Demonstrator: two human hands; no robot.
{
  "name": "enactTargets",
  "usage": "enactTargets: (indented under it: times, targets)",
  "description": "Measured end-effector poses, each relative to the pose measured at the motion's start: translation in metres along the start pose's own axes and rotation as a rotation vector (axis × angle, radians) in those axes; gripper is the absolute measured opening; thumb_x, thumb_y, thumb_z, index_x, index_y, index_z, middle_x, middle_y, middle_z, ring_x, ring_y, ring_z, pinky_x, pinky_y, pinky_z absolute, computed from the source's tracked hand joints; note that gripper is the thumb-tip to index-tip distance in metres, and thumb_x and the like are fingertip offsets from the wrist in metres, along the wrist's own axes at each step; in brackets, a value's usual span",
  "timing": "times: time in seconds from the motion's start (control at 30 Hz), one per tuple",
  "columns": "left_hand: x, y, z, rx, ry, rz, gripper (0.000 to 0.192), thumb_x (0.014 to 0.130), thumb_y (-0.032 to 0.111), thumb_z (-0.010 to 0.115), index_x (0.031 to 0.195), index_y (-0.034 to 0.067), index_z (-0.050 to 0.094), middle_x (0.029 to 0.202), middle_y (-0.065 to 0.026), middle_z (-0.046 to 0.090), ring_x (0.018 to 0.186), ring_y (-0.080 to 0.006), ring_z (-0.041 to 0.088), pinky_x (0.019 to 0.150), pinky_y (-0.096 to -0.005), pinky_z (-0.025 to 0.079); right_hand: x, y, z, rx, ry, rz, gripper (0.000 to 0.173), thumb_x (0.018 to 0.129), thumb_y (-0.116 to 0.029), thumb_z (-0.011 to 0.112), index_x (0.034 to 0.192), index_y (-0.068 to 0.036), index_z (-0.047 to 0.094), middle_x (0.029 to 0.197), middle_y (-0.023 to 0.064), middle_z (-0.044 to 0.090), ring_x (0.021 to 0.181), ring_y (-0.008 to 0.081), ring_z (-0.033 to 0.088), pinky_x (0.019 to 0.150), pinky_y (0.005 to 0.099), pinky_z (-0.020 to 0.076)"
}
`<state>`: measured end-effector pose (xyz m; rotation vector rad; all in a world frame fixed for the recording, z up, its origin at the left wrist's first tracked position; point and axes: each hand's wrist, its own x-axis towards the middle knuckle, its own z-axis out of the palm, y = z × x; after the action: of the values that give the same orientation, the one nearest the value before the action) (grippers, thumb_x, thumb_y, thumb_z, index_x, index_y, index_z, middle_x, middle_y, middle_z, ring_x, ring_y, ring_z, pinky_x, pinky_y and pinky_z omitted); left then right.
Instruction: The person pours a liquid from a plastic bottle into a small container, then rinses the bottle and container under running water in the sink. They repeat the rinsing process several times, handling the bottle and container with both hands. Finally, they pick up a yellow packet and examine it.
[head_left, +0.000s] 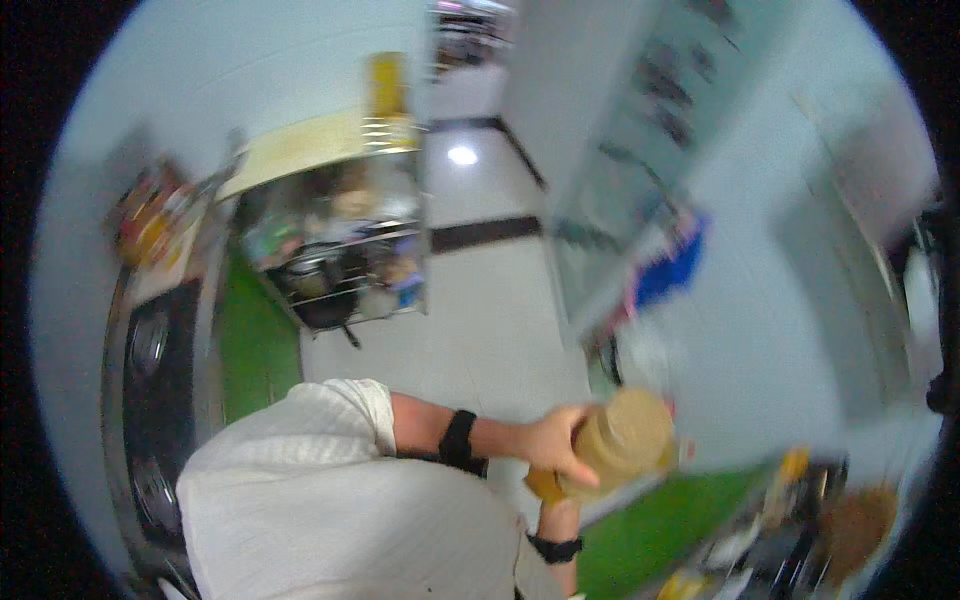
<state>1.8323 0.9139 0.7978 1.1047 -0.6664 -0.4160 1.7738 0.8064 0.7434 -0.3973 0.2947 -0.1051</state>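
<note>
My left hand (561, 442) grips a tan-lidded jar (626, 439) around its side, with the thumb across the near face. The jar tilts and looks blurred; its body is yellowish-tan. Beneath it, a deeper yellow item (547, 486) shows, perhaps a cloth. My right hand (561, 513) comes up from below against this yellow item. Its fingers are hidden behind the jar and the yellow item, so its grip cannot be made out. Black bands circle both of my wrists.
On the right is a green-fronted counter (667, 510) with blurred kitchen items. A black hob (161, 345) lies on the left. Ahead, a metal rack (337, 255) holds pots and a pan. A tiled floor (480, 315) runs towards a doorway. A blue item (671, 262) hangs at right.
</note>
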Motion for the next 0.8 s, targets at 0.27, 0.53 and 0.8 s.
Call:
enactTargets:
  times: [0.27, 0.53, 0.8]
  targets:
    - [-0.057, 0.117, -0.177, 0.307, 0.542, 0.116, 0.080, 0.053, 0.015, 0.084, 0.121, 0.003, 0.043, 0.115, -0.0067, 0.054, 0.107, -0.0155, 0.050, 0.095, -0.0329, 0.038, 0.112, 0.148, 0.121, -0.274, -0.255, 0.557, 0.058, 0.087, -0.045, 0.034, 0.123, -0.001, 0.042, 0.121, 0.0133, 0.050, 0.104, 0.0322, 0.051, 0.088, 0.0443, 0.0433]
    - [-0.091, 0.252, -0.379, 0.642, 1.290, 0.278, 0.075, 0.055, 0.018, 0.084, 0.117, 0.002, 0.045, 0.112, -0.0097, 0.055, 0.103, -0.0192, 0.053, 0.090, -0.0342, 0.043, 0.229, 0.181, 0.155, -0.348, -0.172, 0.858, 0.039, 0.086, -0.037, 0.038, 0.097, -0.002, 0.054, 0.091, 0.0156, 0.058, 0.074, 0.0318, 0.058, 0.064, 0.0442, 0.0484]
    - [-0.037, 0.370, -0.560, 0.779, 1.452, 0.302, 0.072, 0.057, 0.024, 0.082, 0.115, 0.002, 0.045, 0.109, -0.0101, 0.055, 0.100, -0.0192, 0.055, 0.087, -0.0332, 0.047, 0.360, 0.168, 0.182, -0.307, -0.078, 0.719, 0.045, 0.084, -0.042, 0.038, 0.095, -0.002, 0.055, 0.088, 0.0189, 0.053, 0.075, 0.0303, 0.053, 0.060, 0.0446, 0.0461]
